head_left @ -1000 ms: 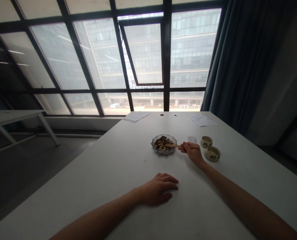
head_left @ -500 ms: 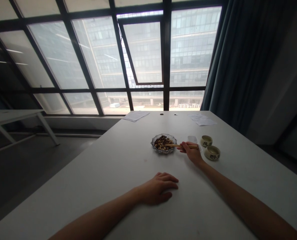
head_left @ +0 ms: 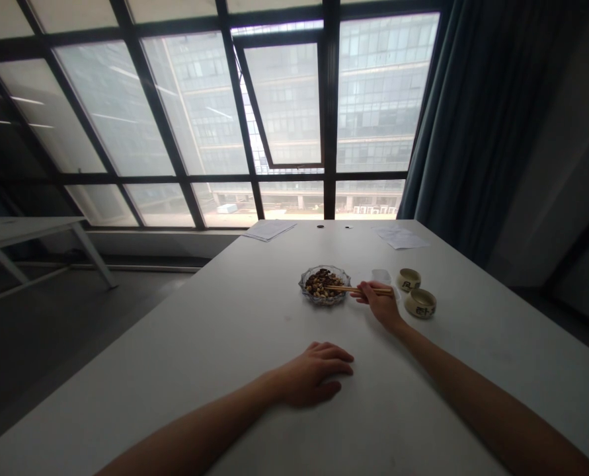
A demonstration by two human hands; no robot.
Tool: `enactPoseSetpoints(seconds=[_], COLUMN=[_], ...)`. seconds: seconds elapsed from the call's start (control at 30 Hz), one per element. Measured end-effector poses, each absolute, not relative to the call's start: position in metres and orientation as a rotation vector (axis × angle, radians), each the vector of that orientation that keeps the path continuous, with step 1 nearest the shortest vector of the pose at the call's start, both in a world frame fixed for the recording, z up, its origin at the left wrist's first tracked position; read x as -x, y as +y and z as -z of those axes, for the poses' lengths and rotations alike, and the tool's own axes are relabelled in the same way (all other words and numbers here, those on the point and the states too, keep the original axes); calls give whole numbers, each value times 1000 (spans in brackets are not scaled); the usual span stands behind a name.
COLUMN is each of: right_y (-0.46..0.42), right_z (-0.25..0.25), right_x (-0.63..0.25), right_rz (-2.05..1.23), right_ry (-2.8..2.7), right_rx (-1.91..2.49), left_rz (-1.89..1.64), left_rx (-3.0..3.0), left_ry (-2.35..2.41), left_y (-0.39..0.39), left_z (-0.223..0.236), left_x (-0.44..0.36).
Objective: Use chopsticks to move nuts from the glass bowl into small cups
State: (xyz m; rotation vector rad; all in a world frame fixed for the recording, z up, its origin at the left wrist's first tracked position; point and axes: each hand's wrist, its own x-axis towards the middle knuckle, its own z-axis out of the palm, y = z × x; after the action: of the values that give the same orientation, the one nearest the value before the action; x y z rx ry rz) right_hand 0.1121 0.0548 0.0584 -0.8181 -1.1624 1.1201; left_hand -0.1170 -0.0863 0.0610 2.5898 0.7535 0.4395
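My right hand (head_left: 381, 306) is closed around a pair of wooden chopsticks (head_left: 358, 289), whose tips reach left into a glass dish (head_left: 324, 285) of mixed nuts and beans. Just right of that hand stand two small cream ceramic cups (head_left: 409, 279) (head_left: 420, 303) with dark characters on them. A small clear plastic piece (head_left: 381, 274) lies behind the hand. My left hand (head_left: 314, 373) rests palm down on the white table (head_left: 235, 344), fingers stretched flat, holding nothing, well in front of the dish.
Sheets of paper (head_left: 270, 229) (head_left: 401, 238) lie at the table's far edge by the window. A dark curtain (head_left: 472, 125) hangs at the right. Another white table (head_left: 21, 231) stands to the left across the floor.
Almost nothing has changed. My right hand with the chopsticks has stayed at the dish and my left hand has not moved.
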Motion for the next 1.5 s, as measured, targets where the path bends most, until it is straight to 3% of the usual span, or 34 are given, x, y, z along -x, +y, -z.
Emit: enactPoseSetpoints(seconds=[0.67, 0.87, 1.23, 1.5], right_y=[54, 61, 74, 75], right_z=[-48, -74, -170, -142], right_x=[-110, -125, -279, -390], right_rz=[-1101, -1073, -1174, -1197], right_ry=[-1141, -1102, -1045, -945], right_rx=[790, 802, 948, 1166], left_rz=[-440, -443, -436, -426], left_rx=[-2592, -2581, -2575, -2595], left_ry=[739, 742, 749, 762], left_y=[-86, -86, -86, -86], left_z=[-61, -62, -61, -62], left_x=[117, 116, 117, 117])
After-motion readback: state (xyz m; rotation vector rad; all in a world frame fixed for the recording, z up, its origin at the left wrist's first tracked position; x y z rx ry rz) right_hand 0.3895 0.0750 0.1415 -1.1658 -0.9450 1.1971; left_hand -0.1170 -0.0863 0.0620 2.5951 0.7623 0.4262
